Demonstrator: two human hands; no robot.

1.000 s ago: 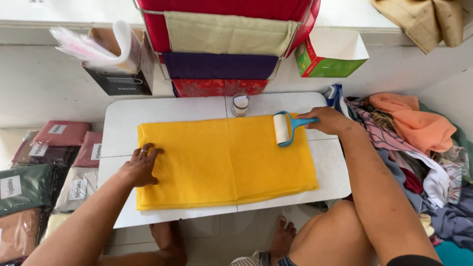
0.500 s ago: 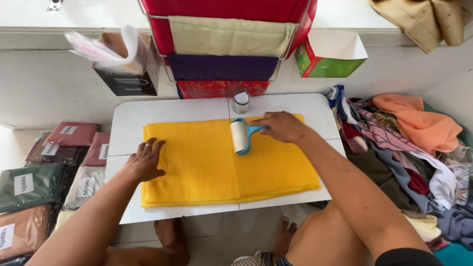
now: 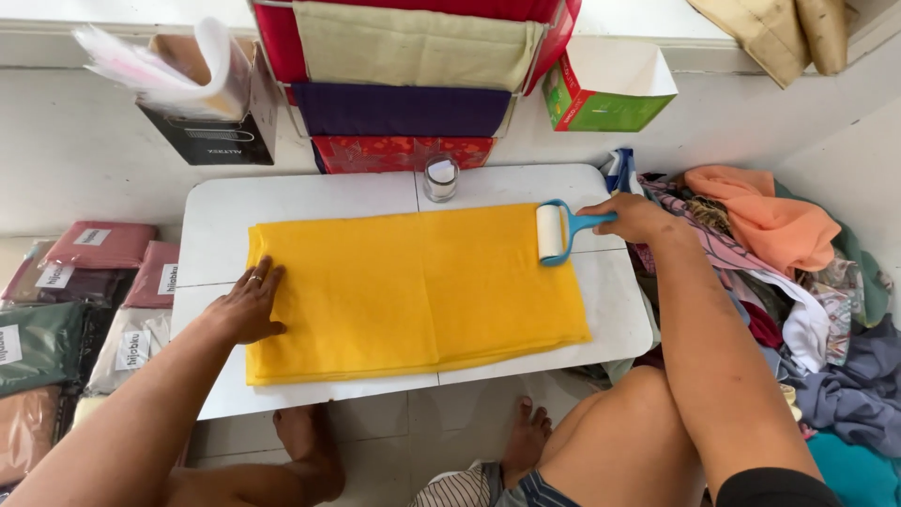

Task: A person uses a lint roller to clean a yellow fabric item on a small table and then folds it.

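A person's right hand (image 3: 636,218) grips the blue handle of a lint roller (image 3: 556,232), fingers clamped around it, with the white roll resting on the upper right edge of a folded yellow cloth (image 3: 413,286) spread across a low white table (image 3: 310,199). The left hand (image 3: 248,305) lies flat at the cloth's nine o'clock edge, fingers slightly spread and pressing the fabric. A small glass jar (image 3: 440,177) stands at the cloth's twelve o'clock, and a heap of mixed clothes (image 3: 779,263) lies at three o'clock.
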